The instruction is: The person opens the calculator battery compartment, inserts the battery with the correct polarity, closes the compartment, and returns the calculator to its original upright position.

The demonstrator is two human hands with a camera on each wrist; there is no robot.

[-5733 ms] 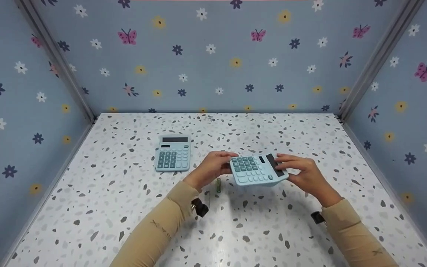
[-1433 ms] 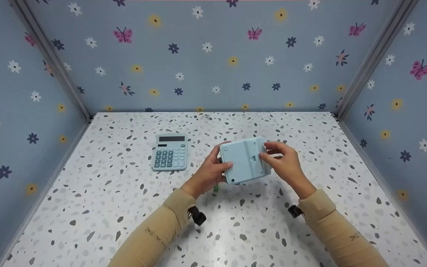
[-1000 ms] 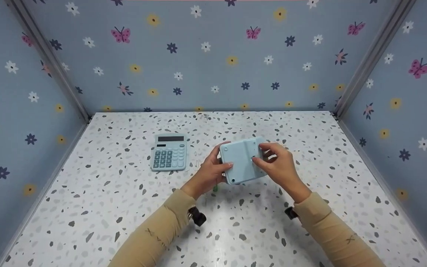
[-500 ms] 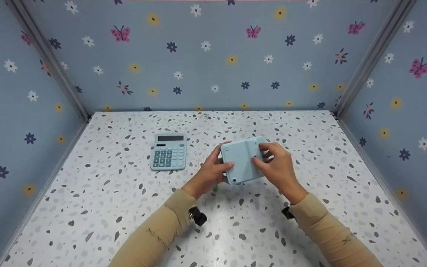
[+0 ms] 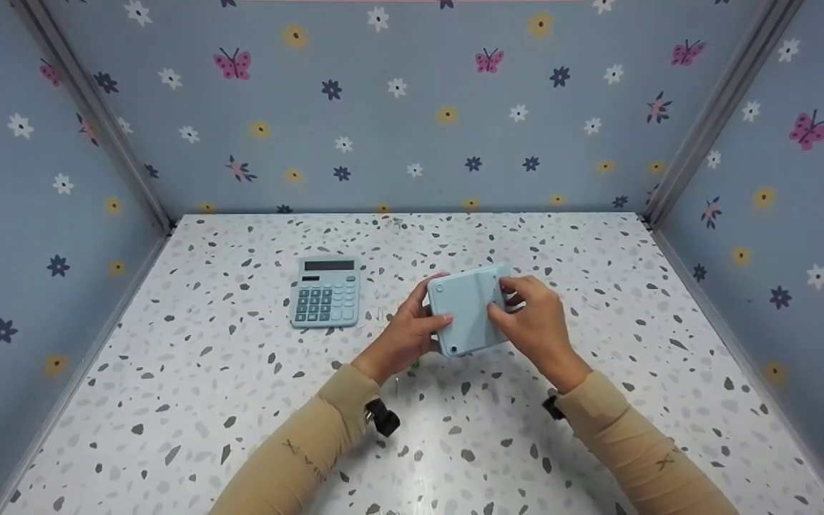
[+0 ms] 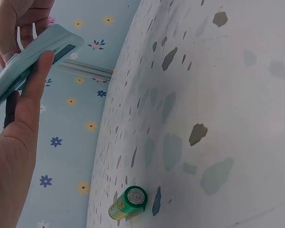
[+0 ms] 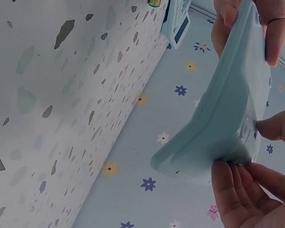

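Note:
A light blue calculator [image 5: 463,304] is held above the table with its back turned up toward the head view. My left hand [image 5: 403,332] grips its left end, thumb across the back and fingers behind. My right hand [image 5: 537,318] pinches the opposite end: the thumb presses on the back where a latch was seen, the fingers curl at the end edge. In the right wrist view, the fingertips [image 6: 47,56] of the left hand lie apart from the right hand's grip on the casing. A small green battery [image 6: 128,203] lies on the table beneath the left hand.
A second light blue calculator [image 5: 326,293] lies face up on the speckled table [image 5: 240,429], left of the hands. Blue flower-patterned panels [image 5: 412,129] enclose the back and both sides.
The calculator, face up in both hands at first, has been turned over to show its back. My right thumb has since moved left onto the latch; the last half second shows little movement.

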